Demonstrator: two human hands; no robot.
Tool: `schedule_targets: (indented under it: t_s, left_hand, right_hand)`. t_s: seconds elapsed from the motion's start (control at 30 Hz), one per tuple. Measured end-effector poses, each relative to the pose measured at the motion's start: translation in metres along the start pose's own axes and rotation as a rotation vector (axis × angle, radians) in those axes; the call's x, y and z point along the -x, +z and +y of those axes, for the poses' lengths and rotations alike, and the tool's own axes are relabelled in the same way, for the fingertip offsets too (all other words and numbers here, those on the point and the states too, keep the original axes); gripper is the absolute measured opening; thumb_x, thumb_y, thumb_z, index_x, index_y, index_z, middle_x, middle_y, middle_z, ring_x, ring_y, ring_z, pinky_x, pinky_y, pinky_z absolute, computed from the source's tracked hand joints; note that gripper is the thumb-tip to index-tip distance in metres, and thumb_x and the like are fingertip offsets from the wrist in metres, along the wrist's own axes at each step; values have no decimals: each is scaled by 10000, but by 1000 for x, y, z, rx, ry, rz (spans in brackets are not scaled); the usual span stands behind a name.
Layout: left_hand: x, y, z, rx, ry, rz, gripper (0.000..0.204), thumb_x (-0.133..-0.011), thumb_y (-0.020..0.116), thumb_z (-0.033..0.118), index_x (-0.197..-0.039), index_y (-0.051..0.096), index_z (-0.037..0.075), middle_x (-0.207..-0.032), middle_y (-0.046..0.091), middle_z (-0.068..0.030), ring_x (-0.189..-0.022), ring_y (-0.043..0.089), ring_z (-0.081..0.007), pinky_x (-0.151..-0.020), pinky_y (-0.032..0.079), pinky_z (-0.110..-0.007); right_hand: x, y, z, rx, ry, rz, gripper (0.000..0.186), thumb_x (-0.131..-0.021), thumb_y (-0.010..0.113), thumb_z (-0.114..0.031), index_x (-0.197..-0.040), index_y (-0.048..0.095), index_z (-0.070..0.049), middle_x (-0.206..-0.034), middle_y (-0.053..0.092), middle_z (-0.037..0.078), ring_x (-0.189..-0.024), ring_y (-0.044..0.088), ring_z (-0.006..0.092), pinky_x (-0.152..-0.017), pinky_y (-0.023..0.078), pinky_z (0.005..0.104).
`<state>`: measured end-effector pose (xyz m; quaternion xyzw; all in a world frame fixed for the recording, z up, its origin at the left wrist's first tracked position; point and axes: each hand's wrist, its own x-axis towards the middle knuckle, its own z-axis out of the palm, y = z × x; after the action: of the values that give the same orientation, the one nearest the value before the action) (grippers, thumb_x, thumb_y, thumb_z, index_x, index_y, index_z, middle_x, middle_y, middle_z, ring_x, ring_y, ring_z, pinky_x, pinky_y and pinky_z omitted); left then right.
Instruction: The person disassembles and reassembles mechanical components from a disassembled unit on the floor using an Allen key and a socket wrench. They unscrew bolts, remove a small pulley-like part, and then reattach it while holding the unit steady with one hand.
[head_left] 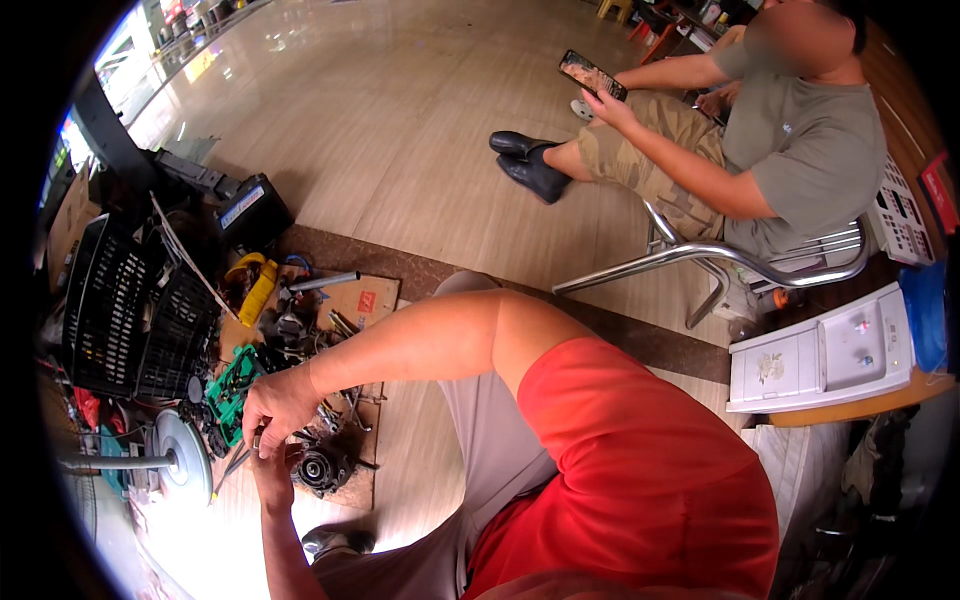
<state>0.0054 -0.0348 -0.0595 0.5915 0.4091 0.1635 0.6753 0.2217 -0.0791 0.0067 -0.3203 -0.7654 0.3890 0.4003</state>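
One green case [228, 408] and two black baskets [105, 310] show.

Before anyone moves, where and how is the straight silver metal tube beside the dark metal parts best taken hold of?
Probably around the right-hand half of the straight silver metal tube, fingers coming from above and the right: it is slim, lies nearly left to right, and that end is bare, while the left end lies close to cluttered dark metal parts.
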Motion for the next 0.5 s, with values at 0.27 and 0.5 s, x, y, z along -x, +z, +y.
schedule_targets:
  t_s: [0.27,0.5]
  left_hand:
    - [4,7,9,-17,16,7,331,-959,557,270,-1211,491,66,-1014,587,-61,-762,633,-164,-630,521,-273]
    - [4,8,8,6,-12,30,332,-943,561,259,-1204,500,61,-1022,591,-62,-780,640,-174,-628,519,-275]
  right_hand:
    - [1,-1,-4,9,2,-1,308,-802,712,-266,-1017,699,-47,-914,700,134,-862,666,251,-754,502,335]
    - [3,-3,-7,25,21,-8,308,-802,712,-268,-1025,701,-56,-927,707,116,-865,671,224,-754,506,324]
